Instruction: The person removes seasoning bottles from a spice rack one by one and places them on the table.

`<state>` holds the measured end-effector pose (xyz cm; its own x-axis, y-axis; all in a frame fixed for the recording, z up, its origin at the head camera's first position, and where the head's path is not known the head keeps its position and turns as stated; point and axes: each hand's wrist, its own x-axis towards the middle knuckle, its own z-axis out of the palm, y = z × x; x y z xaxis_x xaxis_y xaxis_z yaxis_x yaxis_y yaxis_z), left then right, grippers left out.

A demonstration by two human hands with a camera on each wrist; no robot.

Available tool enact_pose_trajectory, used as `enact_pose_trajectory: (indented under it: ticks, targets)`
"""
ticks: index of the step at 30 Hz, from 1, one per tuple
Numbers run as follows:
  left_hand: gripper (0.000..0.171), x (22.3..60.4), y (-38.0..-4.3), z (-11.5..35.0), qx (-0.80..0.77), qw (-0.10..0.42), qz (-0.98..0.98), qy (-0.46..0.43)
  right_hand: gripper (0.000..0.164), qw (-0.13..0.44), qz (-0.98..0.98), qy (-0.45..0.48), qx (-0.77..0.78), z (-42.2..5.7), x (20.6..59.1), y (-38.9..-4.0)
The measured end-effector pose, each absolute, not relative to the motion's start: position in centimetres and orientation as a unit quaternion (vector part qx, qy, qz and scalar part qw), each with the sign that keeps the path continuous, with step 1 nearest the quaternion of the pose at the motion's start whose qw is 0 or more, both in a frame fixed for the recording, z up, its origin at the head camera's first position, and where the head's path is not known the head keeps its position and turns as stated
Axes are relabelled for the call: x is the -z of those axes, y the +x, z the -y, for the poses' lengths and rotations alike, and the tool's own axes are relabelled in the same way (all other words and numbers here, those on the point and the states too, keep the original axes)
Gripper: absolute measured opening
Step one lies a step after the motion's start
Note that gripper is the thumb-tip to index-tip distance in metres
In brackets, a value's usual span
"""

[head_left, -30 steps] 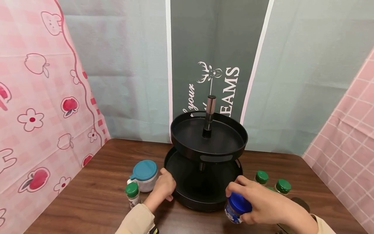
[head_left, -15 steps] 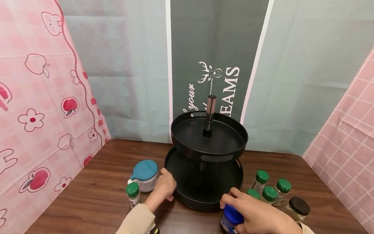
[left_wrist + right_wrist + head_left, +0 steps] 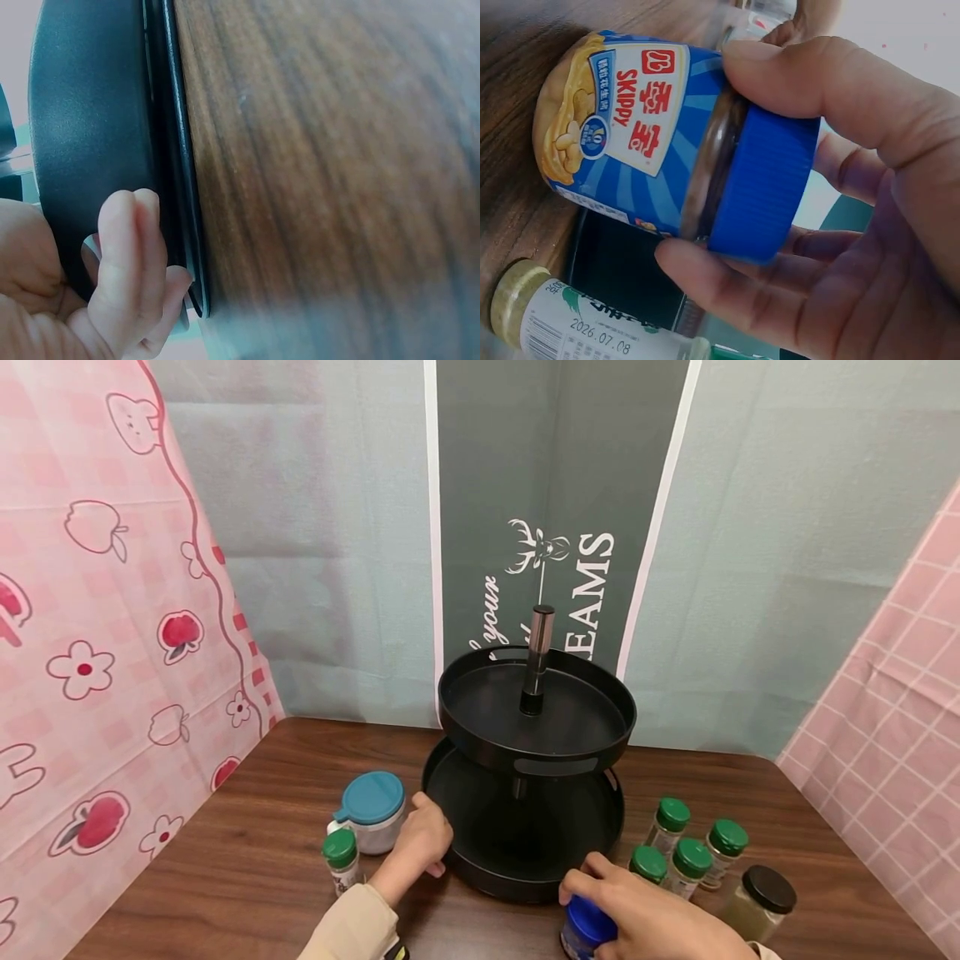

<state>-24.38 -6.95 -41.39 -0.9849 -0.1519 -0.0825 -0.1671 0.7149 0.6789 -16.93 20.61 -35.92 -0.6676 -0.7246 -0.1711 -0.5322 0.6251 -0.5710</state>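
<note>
A two-tier black turntable organizer [image 3: 517, 881] stands mid-table, a metal post rising through its upper tray [image 3: 577, 718]. My left hand [image 3: 422, 839] grips the lower tray's left side; in the left wrist view its fingers [image 3: 124, 255] curl at the handle slot in the tray wall [image 3: 94, 112]. With my right hand [image 3: 648, 910] I hold a Skippy peanut butter jar [image 3: 630, 112] by its blue lid [image 3: 588, 920], in front of the organizer. The jar's base is close to the wood; whether it touches cannot be told. Both tiers hold nothing visible.
Several green-capped spice bottles [image 3: 690, 857] and a black-lidded jar [image 3: 761, 902] stand at the right. A blue-lidded container [image 3: 372, 802] and another green-capped bottle [image 3: 342, 856] are left of my left hand. Fabric hangs behind and at both sides.
My right hand has moved left and nearer to me with the peanut butter jar, uncovering the spice bottles and black-lidded jar. My left hand has stayed on the tray.
</note>
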Motion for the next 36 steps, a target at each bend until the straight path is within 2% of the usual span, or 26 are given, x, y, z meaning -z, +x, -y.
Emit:
enact_pose_trajectory:
  ticks: [10, 17, 28, 30, 36]
  targets:
    - [0.04, 41.5, -24.4, 6.9, -0.378, 0.014, -0.922, -0.081, 0.041, 0.168, -0.875, -0.375, 0.257, -21.4, 36.7, -16.9]
    - [0.036, 41.5, -24.4, 7.0, -0.381, 0.008, -0.921, -0.08, 0.043, 0.127, -0.861, -0.42, 0.258, -21.8, 37.1, -16.7]
    - [0.027, 41.1, -24.1, 7.7, -0.366, 0.005, -0.928, -0.065, 0.052, 0.136, -0.889, -0.343, 0.271, -22.4, 35.9, -16.3]
    - [0.03, 40.9, -23.8, 7.8, -0.36, -0.005, -0.932, -0.052, 0.052, 0.111, -0.898, -0.337, 0.26, -22.7, 35.6, -16.3]
    - [0.042, 39.4, -22.6, 8.1, -0.324, -0.046, -0.945, -0.007, 0.038, -0.057, -0.877, -0.385, 0.283, -23.8, 35.2, -16.3]
